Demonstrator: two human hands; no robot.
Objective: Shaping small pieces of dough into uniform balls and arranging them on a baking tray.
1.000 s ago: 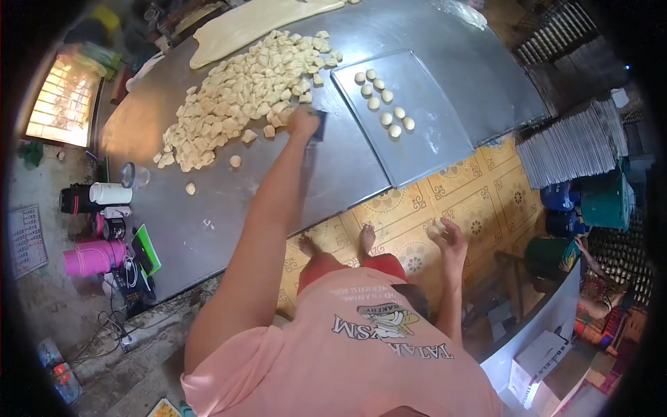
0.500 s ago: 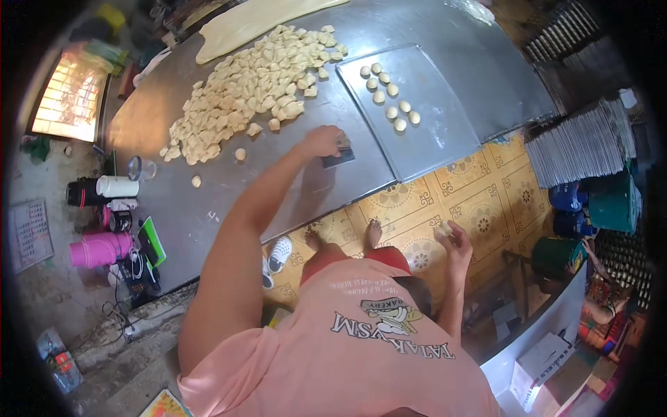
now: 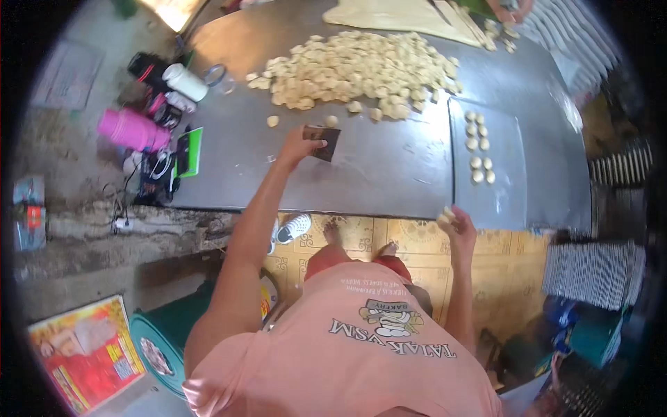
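My left hand point(image 3: 299, 146) grips a flat dark dough scraper point(image 3: 325, 144) by its edge, above the steel table point(image 3: 375, 170). Just beyond the blade sits a single dough piece point(image 3: 331, 121); another loose piece point(image 3: 272, 121) lies to its left. Between the fingertips of my right hand point(image 3: 461, 235) is a small pale dough piece point(image 3: 446, 216), close to the table's front edge and the tray's near left corner. On that metal tray point(image 3: 479, 208) several round dough balls point(image 3: 472, 144) stand in two rows. A large heap of cut dough pieces point(image 3: 361, 69) covers the table's far middle.
A dough sheet point(image 3: 389, 17) lies at the back, near another person's hands point(image 3: 513, 12). Along the left edge stand a pink jug point(image 3: 132, 131), a white tumbler point(image 3: 185, 83), a clear cup point(image 3: 219, 78) and a green-edged device point(image 3: 189, 153). Stacked trays point(image 3: 594, 274) are at right.
My left hand has moved left with the scraper, over to the single dough piece. My right hand has come up toward the table edge, still holding dough. The whole view has turned.
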